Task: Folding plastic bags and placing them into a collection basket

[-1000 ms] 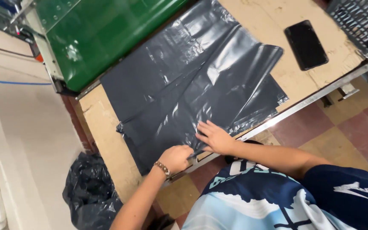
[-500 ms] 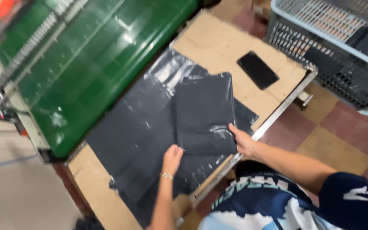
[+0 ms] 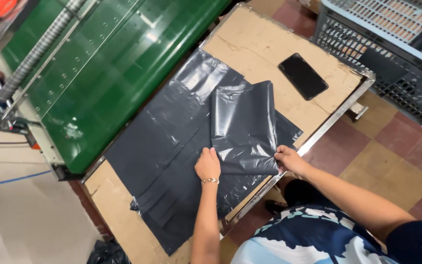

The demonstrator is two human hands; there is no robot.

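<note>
On a cardboard-covered worktop [image 3: 250, 44] beside a green machine [image 3: 98, 73], the left hand [image 3: 208, 165] presses flat and the right hand [image 3: 289, 159] pinches a newly folded grey plastic bag [image 3: 244, 129], now compact atop spread sheets [image 3: 162, 161]; beyond, a black phone [image 3: 303, 76].

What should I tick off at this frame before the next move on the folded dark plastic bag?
1. Left hand flat on the folded bag's near left corner: ok.
2. Right hand at the near right corner, by the table edge: ok.
3. Folded bag lies on the flat stack of dark bags: ok.
4. Fold edges line up: cannot tell; the film is wrinkled.
5. Phone lies apart from the bags: ok.
6. Whether the right hand's grip pinches the bag: cannot tell.
</note>
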